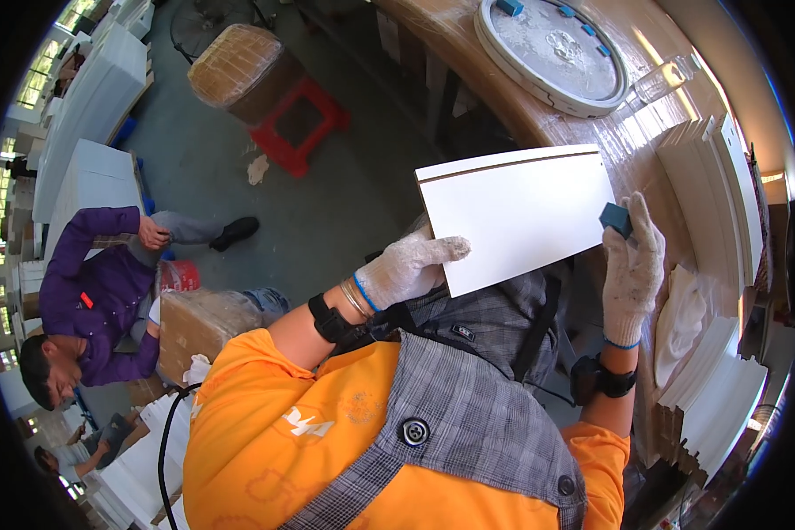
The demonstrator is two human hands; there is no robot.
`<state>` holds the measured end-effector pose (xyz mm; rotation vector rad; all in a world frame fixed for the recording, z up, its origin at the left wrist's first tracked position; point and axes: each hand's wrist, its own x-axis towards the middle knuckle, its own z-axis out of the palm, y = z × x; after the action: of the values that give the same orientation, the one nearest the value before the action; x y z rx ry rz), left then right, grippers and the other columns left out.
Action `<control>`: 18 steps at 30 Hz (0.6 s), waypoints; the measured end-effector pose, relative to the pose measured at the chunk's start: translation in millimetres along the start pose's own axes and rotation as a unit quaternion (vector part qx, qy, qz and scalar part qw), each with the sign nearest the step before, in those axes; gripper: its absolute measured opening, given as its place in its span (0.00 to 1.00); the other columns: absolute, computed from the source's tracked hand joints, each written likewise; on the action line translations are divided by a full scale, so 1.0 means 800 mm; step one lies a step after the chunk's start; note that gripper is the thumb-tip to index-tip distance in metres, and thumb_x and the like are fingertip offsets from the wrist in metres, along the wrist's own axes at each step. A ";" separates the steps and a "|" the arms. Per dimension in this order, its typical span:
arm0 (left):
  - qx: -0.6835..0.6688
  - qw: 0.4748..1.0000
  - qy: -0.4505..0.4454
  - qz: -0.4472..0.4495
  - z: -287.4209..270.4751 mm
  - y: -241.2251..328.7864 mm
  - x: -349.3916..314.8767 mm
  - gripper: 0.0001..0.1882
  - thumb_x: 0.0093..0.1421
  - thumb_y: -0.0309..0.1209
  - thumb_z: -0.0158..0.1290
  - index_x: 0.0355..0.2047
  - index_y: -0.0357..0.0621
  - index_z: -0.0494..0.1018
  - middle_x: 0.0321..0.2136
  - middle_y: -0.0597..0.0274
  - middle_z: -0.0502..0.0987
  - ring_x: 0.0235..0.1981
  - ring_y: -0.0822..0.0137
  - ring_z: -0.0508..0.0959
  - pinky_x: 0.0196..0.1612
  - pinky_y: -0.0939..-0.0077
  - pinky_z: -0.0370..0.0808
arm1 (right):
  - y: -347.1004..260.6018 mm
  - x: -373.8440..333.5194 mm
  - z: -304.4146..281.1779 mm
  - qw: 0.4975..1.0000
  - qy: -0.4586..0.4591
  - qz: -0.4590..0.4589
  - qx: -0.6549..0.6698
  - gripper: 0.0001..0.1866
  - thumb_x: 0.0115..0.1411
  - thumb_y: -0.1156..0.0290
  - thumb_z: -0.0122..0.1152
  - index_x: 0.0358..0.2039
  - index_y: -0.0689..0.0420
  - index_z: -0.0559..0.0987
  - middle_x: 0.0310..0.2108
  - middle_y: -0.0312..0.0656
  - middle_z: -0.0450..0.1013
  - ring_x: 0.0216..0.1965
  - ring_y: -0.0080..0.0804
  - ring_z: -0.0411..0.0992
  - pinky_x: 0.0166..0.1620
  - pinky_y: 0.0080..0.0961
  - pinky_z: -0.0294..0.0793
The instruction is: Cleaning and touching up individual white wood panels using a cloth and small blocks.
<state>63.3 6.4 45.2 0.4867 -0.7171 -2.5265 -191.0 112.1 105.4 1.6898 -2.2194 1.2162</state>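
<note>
Where left grip clasps, white panel extends rightward.

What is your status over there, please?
Left white-gloved hand gripping white rectangular board. Right white-gloved hand holding small blue block at board's right edge. No obstruction visible; round grey disc beyond board.

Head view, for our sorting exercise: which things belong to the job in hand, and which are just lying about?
In the job:
- white panel, in the left hand
- blue block, in the right hand
- probably the similar blue pieces on the round tray

Apparently lying about:
- red stool
- clear container
</note>
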 end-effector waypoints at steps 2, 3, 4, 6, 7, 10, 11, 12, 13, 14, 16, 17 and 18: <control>0.043 0.999 -0.015 -0.018 0.012 0.006 -0.005 0.34 0.59 0.34 0.54 0.61 0.38 0.53 0.55 0.52 0.65 0.57 0.60 0.66 0.59 0.63 0.64 | -0.033 0.021 0.008 0.993 -0.033 -0.110 0.002 0.26 0.50 0.73 0.66 0.52 0.54 0.74 0.47 0.41 0.74 0.47 0.38 0.71 0.49 0.31 0.70; 0.045 0.998 -0.012 -0.046 0.014 0.008 -0.006 0.33 0.59 0.32 0.54 0.61 0.39 0.53 0.54 0.54 0.66 0.56 0.61 0.67 0.57 0.63 0.66 | -0.049 0.031 0.012 0.988 -0.058 -0.142 0.010 0.27 0.50 0.73 0.66 0.52 0.54 0.74 0.47 0.41 0.74 0.46 0.38 0.71 0.49 0.32 0.70; 0.046 0.998 -0.012 -0.039 0.018 0.011 -0.007 0.33 0.59 0.32 0.54 0.61 0.39 0.53 0.54 0.54 0.66 0.56 0.61 0.67 0.57 0.63 0.66 | -0.061 0.041 0.020 0.981 -0.085 -0.173 0.021 0.27 0.49 0.73 0.66 0.52 0.53 0.74 0.47 0.41 0.74 0.46 0.39 0.71 0.48 0.33 0.69; 0.103 0.991 0.009 -0.086 0.034 0.020 -0.010 0.32 0.60 0.31 0.52 0.61 0.39 0.52 0.53 0.55 0.66 0.55 0.63 0.67 0.57 0.64 0.67 | -0.097 0.063 0.027 0.961 -0.136 -0.237 0.046 0.28 0.47 0.72 0.66 0.52 0.52 0.74 0.46 0.41 0.74 0.45 0.42 0.70 0.48 0.36 0.69; 0.126 0.990 -0.004 -0.057 0.036 0.018 -0.013 0.32 0.61 0.34 0.52 0.61 0.38 0.52 0.51 0.56 0.67 0.51 0.64 0.69 0.53 0.67 0.70 | -0.109 0.071 0.036 0.947 -0.149 -0.277 0.060 0.28 0.47 0.73 0.66 0.52 0.53 0.73 0.46 0.41 0.74 0.44 0.43 0.70 0.48 0.37 0.68; 0.207 0.972 -0.012 -0.115 0.042 0.028 -0.016 0.32 0.61 0.38 0.53 0.60 0.37 0.53 0.49 0.55 0.68 0.48 0.66 0.71 0.49 0.71 0.72 | -0.132 0.087 0.062 0.918 -0.187 -0.339 0.080 0.27 0.48 0.75 0.64 0.52 0.53 0.72 0.45 0.42 0.73 0.43 0.44 0.70 0.46 0.37 0.69; 0.246 0.962 -0.003 -0.119 0.053 0.037 -0.019 0.33 0.61 0.41 0.53 0.59 0.35 0.56 0.47 0.55 0.69 0.45 0.67 0.73 0.45 0.75 0.74 | -0.132 0.091 0.071 0.911 -0.188 -0.352 0.101 0.28 0.47 0.76 0.63 0.52 0.54 0.72 0.45 0.43 0.73 0.42 0.43 0.70 0.45 0.37 0.69; 0.245 0.963 -0.006 -0.116 0.053 0.036 -0.019 0.33 0.61 0.41 0.53 0.59 0.35 0.56 0.47 0.55 0.69 0.45 0.67 0.73 0.45 0.75 0.74 | -0.133 0.094 0.075 0.911 -0.189 -0.354 0.097 0.28 0.47 0.76 0.63 0.52 0.54 0.72 0.45 0.43 0.73 0.42 0.43 0.70 0.45 0.37 0.69; 0.238 0.966 -0.018 -0.097 0.051 0.033 -0.019 0.33 0.61 0.42 0.53 0.58 0.34 0.56 0.47 0.55 0.70 0.45 0.67 0.74 0.45 0.75 0.74 | -0.136 0.097 0.081 0.905 -0.199 -0.364 0.096 0.28 0.46 0.76 0.62 0.52 0.54 0.73 0.45 0.43 0.73 0.41 0.43 0.70 0.45 0.37 0.69; 0.232 0.969 -0.032 -0.078 0.048 0.031 -0.019 0.33 0.61 0.43 0.53 0.58 0.34 0.57 0.46 0.54 0.70 0.44 0.67 0.74 0.45 0.76 0.75 | -0.139 0.099 0.085 0.899 -0.209 -0.373 0.095 0.28 0.46 0.76 0.62 0.51 0.54 0.73 0.45 0.43 0.73 0.41 0.43 0.71 0.45 0.37 0.69; 0.271 0.959 -0.027 -0.077 0.041 0.028 -0.018 0.34 0.60 0.44 0.53 0.58 0.34 0.57 0.47 0.54 0.70 0.45 0.67 0.74 0.46 0.75 0.74 | -0.145 0.101 0.089 0.894 -0.214 -0.381 0.099 0.27 0.45 0.74 0.63 0.50 0.55 0.74 0.43 0.42 0.74 0.39 0.42 0.71 0.44 0.37 0.69; 0.311 0.947 -0.024 -0.079 0.038 0.028 -0.017 0.34 0.60 0.45 0.53 0.58 0.33 0.57 0.47 0.53 0.70 0.46 0.66 0.74 0.46 0.75 0.74 | -0.146 0.101 0.093 0.892 -0.219 -0.387 0.084 0.26 0.45 0.74 0.63 0.49 0.55 0.74 0.43 0.42 0.74 0.39 0.42 0.71 0.44 0.37 0.70; 0.310 0.947 -0.023 -0.078 0.038 0.029 -0.017 0.34 0.60 0.45 0.53 0.58 0.33 0.57 0.47 0.53 0.70 0.46 0.66 0.74 0.46 0.75 0.74 | -0.147 0.101 0.095 0.890 -0.223 -0.392 0.070 0.26 0.45 0.73 0.63 0.48 0.56 0.75 0.43 0.42 0.74 0.39 0.42 0.71 0.44 0.37 0.70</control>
<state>68.5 8.2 85.4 0.7114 -1.5593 -2.4203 -94.1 -6.5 157.6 2.7400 -1.3001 0.8263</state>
